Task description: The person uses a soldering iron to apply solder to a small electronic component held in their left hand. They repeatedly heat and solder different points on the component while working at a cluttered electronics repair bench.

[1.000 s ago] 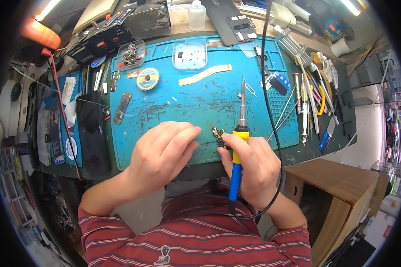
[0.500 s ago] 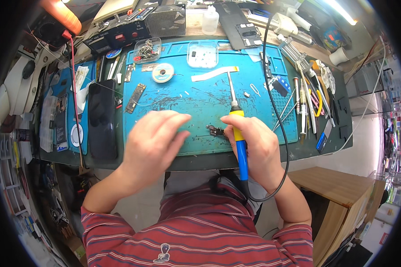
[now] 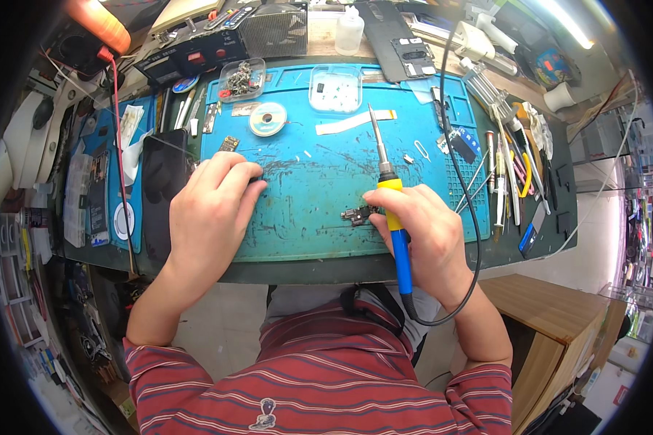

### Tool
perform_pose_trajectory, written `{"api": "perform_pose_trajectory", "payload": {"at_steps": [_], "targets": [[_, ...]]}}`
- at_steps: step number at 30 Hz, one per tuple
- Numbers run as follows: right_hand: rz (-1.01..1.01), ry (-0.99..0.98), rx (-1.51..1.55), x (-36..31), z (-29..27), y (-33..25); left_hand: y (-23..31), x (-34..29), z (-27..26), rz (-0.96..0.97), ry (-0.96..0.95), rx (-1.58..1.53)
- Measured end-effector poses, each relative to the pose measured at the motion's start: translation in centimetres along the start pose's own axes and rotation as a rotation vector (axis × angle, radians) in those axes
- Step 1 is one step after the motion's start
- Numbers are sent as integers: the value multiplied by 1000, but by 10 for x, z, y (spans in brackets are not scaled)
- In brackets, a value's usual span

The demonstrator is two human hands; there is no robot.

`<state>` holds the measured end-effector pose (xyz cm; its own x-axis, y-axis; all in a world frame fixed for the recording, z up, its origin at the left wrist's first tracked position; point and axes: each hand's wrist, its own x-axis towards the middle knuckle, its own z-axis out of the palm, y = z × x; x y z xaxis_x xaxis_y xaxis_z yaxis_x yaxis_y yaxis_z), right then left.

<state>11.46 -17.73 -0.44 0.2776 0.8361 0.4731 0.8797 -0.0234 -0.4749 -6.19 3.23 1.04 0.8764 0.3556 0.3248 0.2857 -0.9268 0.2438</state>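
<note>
My right hand [image 3: 428, 228] is wrapped round a soldering iron [image 3: 401, 261] with a yellow and blue handle. The iron's metal tip points up and away, near a white flat ribbon cable [image 3: 355, 122]. Beside the fingers of that hand is a small black electronic part [image 3: 358, 215], touching or held by the fingertips. My left hand [image 3: 212, 206] is curled over the left of the blue mat [image 3: 305, 239]. Its fingers are bent with the thumb close to them, and anything between them is hidden. A narrow circuit board [image 3: 229, 143] shows partly beyond its knuckles.
A solder wire spool [image 3: 268, 119], a box of metal bits [image 3: 241, 80] and a clear tray [image 3: 335, 89] sit at the back. A black phone [image 3: 165, 188] lies left. Tweezers and tools [image 3: 508, 174] lie right. The iron's black cord [image 3: 479, 239] loops round my right wrist.
My left hand has moved left and away from the black part, over the narrow circuit board. The right hand stays close to its place, the soldering iron still in it.
</note>
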Motion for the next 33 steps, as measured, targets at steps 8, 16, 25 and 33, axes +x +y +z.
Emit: {"api": "perform_pose_trajectory", "payload": {"at_steps": [8,16,25,33], "targets": [[-47,6,7,5,1,12,-1,3,4,-23,71,-20],[-112,159,53,-10,-10,11,-3,14,-1,-61,-126,15],[334,250,610,-71,-22,-8,29,9,-1,218,20,-376],[395,267,626,-56,-26,1,37,20,15,266,-35,-484]]}}
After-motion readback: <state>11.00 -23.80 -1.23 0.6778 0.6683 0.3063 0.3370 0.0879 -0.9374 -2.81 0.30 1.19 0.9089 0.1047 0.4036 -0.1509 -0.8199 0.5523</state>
